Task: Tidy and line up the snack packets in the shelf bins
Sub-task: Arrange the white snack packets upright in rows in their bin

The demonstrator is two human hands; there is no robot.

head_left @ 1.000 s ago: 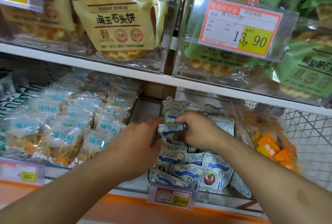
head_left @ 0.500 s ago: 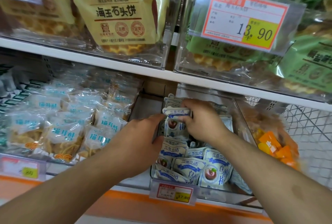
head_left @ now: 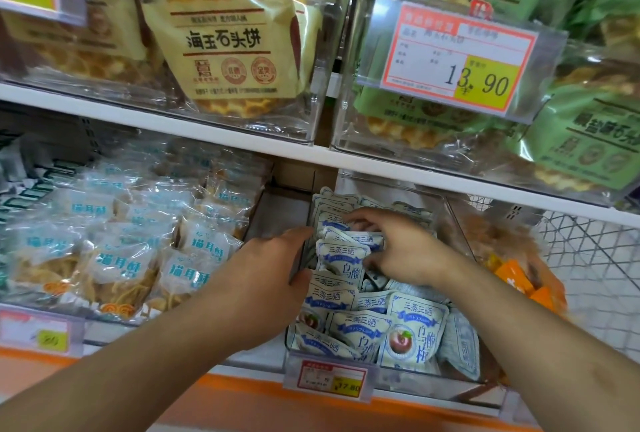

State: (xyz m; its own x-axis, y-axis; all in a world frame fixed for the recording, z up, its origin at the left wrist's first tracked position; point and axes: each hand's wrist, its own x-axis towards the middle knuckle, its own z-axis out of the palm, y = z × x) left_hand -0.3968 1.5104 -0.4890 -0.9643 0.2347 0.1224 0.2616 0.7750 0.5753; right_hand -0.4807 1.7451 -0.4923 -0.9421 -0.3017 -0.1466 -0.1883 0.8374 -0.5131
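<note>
back rows of blue-white packets (head_left: 341, 253) stand upright; the front ones lie jumbled. right hand (head_left: 398, 244) rests fingers spread on them, left hand (head_left: 263, 279) flat against the bin (head_left: 457, 223) side.

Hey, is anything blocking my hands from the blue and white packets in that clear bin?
Nothing visible. The right hand already rests on the blue and white packets, and the left hand is at the clear bin's left wall.

Plum packets (head_left: 412, 331) fill the middle bin (head_left: 460, 244) — noodle packets (head_left: 117, 268) left.
</note>
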